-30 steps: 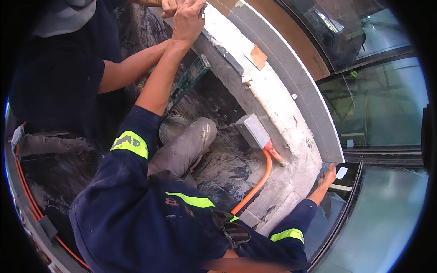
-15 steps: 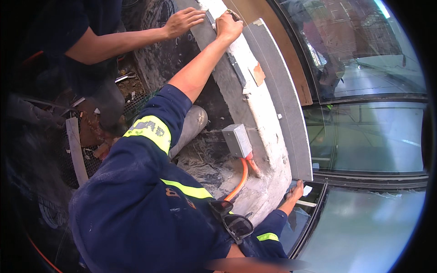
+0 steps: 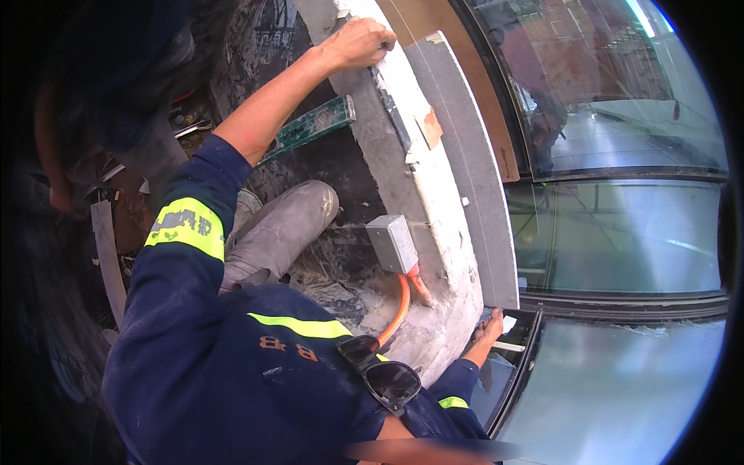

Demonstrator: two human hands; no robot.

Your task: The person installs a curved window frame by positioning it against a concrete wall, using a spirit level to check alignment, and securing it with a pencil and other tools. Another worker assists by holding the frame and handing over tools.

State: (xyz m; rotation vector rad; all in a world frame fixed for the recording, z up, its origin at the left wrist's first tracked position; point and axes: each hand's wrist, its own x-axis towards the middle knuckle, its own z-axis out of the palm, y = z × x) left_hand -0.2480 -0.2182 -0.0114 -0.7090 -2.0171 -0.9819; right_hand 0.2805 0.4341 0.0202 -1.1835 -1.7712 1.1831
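A long grey slab (image 3: 473,170) stands along the outer side of a rough white ledge (image 3: 430,178), and a thin string line runs down its face. My left hand (image 3: 358,43) is closed in a fist over the far end of the ledge; what its curled fingers hold is hidden. Down at the near right, my right hand (image 3: 487,332) grips the slab's lower end, partly out of sight behind it. A green spirit level (image 3: 314,128) leans against the ledge's inner side, below my left forearm.
A grey electrical box (image 3: 393,244) with an orange conduit (image 3: 401,302) sits inside the ledge. Glass panes (image 3: 620,232) in dark frames stand to the right. At the left a co-worker's arm (image 3: 50,147) hangs in shadow, near a pale strip (image 3: 107,256) and rubble.
My left hand has shifted a little left and down along the ledge. The co-worker's hand has left the ledge. The green level has come into view; my right hand stays at the slab's end.
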